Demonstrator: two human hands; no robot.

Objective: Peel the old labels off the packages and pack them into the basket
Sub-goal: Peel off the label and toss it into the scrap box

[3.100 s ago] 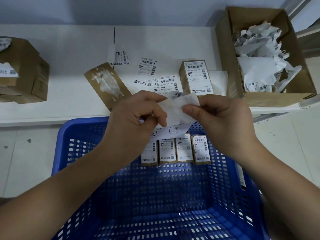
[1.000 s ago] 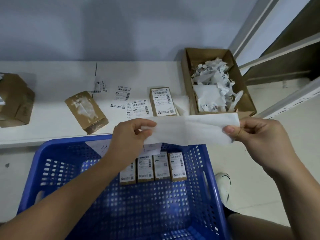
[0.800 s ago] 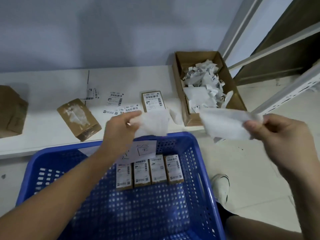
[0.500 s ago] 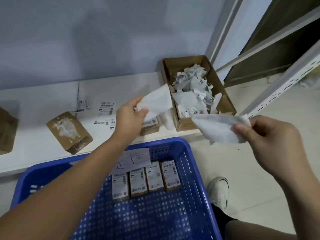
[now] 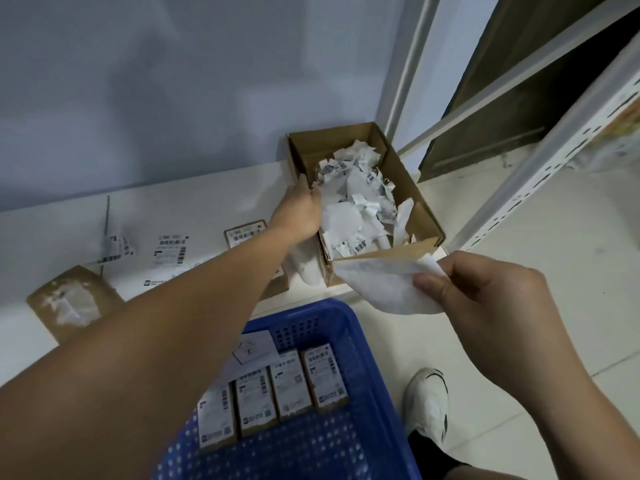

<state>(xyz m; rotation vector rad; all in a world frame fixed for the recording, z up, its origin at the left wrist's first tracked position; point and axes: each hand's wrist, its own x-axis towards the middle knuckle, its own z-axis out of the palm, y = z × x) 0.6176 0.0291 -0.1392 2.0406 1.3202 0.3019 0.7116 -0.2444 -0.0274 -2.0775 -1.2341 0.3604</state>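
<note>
My left hand [image 5: 297,210] reaches over the left wall of the open cardboard scrap box [image 5: 428,226]. Its fingertips are buried among the torn label scraps [image 5: 356,199], so its grip is hidden. My right hand [image 5: 485,299] pinches a torn white paper piece [image 5: 388,287] just in front of the box's near corner. The blue basket [image 5: 362,344] stands below, with several labelled packages [image 5: 289,388] in a row inside. A labelled package [image 5: 244,233] lies on the white table, partly behind my left forearm. A package with its label peeled off [image 5: 71,303] lies at the left.
Loose labels [image 5: 169,251] lie flat on the white table [image 5: 52,230]. A handwritten paper note [image 5: 254,348] leans at the basket's far wall. A white metal rack [image 5: 554,147] stands to the right. My white shoe [image 5: 429,400] is on the tiled floor beside the basket.
The white paper strip was torn in two between my hands. My left hand carried its half up and right into the scrap box. My right hand kept its half, and the view swung right.
</note>
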